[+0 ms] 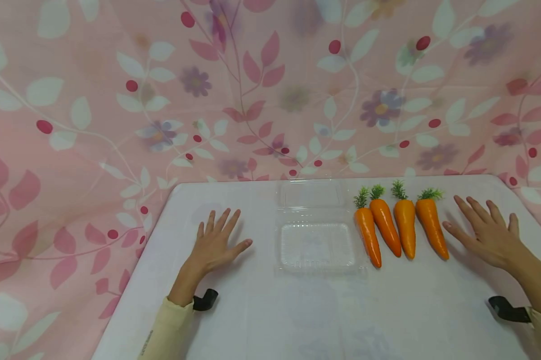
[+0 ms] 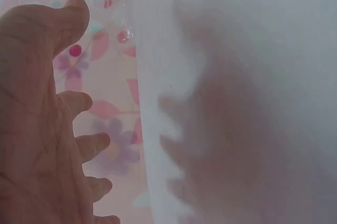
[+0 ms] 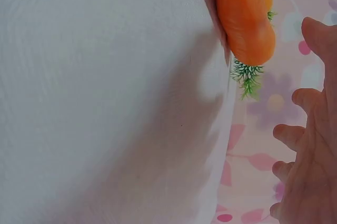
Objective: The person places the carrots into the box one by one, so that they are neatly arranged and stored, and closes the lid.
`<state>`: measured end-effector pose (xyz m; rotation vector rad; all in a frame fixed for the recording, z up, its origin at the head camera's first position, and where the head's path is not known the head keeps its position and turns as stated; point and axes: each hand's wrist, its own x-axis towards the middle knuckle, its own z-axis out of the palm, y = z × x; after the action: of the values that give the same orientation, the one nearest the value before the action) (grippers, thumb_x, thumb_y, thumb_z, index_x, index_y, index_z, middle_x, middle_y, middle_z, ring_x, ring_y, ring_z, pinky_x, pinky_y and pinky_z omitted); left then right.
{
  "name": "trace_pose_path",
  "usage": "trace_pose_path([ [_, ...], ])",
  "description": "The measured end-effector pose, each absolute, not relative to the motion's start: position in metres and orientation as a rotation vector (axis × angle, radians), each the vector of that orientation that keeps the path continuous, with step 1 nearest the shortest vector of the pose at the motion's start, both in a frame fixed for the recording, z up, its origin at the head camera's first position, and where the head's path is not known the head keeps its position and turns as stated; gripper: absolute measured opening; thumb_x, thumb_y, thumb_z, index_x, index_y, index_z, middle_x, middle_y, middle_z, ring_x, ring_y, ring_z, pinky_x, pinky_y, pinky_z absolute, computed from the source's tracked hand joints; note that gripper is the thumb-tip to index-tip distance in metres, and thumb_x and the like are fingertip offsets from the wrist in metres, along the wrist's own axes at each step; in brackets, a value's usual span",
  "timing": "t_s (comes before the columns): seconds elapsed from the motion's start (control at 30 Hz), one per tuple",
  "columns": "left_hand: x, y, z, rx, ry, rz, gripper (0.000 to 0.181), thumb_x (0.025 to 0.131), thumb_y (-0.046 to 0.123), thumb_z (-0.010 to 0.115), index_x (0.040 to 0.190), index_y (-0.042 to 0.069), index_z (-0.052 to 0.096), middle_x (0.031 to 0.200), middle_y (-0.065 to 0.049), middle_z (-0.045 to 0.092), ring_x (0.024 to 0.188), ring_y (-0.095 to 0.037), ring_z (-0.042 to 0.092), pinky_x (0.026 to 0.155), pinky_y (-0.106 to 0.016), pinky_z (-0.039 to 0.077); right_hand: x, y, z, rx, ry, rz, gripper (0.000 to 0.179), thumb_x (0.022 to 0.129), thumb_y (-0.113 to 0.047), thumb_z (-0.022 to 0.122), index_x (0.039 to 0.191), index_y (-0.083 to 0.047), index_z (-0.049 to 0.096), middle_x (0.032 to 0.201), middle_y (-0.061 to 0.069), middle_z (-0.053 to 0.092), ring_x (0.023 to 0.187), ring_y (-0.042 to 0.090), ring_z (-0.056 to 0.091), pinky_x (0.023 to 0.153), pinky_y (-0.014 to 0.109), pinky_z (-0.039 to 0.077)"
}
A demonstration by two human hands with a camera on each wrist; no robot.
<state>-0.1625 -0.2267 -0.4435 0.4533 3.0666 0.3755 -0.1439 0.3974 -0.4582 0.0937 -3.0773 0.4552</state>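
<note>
My left hand is spread over the left part of the white table, holding nothing; its shadow falls on the tabletop in the left wrist view. A clear plastic container lies with its hinged lid folded back, to the right of that hand. Several orange carrots with green tops stand in a row right of the container, the nearest to it being a slim carrot. My right hand, fingers spread and holding nothing, is just right of the rightmost carrot. In the right wrist view, carrots show beyond the thumb.
The white table has its far edge against a pink floral cloth, which also hangs along the left and right sides. A black wrist mount juts from the left sleeve, and another black mount from the right.
</note>
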Motion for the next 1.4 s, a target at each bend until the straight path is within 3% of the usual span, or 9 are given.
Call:
trace_pose_path([
  [0.57, -0.169, -0.189, -0.438, 0.649, 2.981, 0.553, 0.09, 0.085, 0.082, 0.039, 0.159, 0.035, 0.017, 0.162, -0.006, 0.024, 0.147, -0.041, 0.014, 0.111, -0.067, 0.014, -0.138, 0.387, -0.45, 0.114, -3.077, 0.437, 0.088, 0.097, -0.053, 0.05, 0.159, -0.016, -0.001, 0.155, 0.035, 0.006, 0.138, 0.059, -0.012, 0.096, 0.072, -0.023],
  [0.93, -0.176, -0.178, -0.445, 0.802, 2.929, 0.594, 0.09, 0.086, 0.077, 0.046, 0.159, 0.03, 0.02, 0.158, -0.008, 0.032, 0.144, -0.031, 0.027, 0.115, -0.053, 0.02, -0.138, 0.385, -0.452, 0.136, -3.079, 0.448, 0.087, 0.098, -0.053, 0.049, 0.159, -0.016, 0.0, 0.154, 0.035, 0.009, 0.137, 0.06, -0.009, 0.096, 0.072, -0.023],
  [1.1, -0.179, -0.175, -0.446, 0.829, 2.938, 0.623, 0.091, 0.084, 0.078, 0.049, 0.158, 0.031, 0.025, 0.157, -0.002, 0.035, 0.143, -0.024, 0.03, 0.115, -0.047, 0.023, -0.136, 0.385, -0.453, 0.132, -3.096, 0.448, 0.087, 0.098, -0.053, 0.049, 0.159, -0.014, 0.0, 0.154, 0.036, 0.009, 0.137, 0.061, -0.01, 0.095, 0.072, -0.023],
  [1.4, -0.177, -0.174, -0.446, 0.761, 2.795, 0.724, 0.09, 0.082, 0.079, 0.052, 0.157, 0.038, 0.024, 0.158, 0.008, 0.03, 0.144, -0.017, 0.026, 0.113, -0.05, 0.027, -0.135, 0.384, -0.452, 0.153, -3.113, 0.451, 0.087, 0.099, -0.053, 0.048, 0.159, -0.012, 0.0, 0.153, 0.036, 0.01, 0.137, 0.061, -0.009, 0.095, 0.073, -0.023],
])
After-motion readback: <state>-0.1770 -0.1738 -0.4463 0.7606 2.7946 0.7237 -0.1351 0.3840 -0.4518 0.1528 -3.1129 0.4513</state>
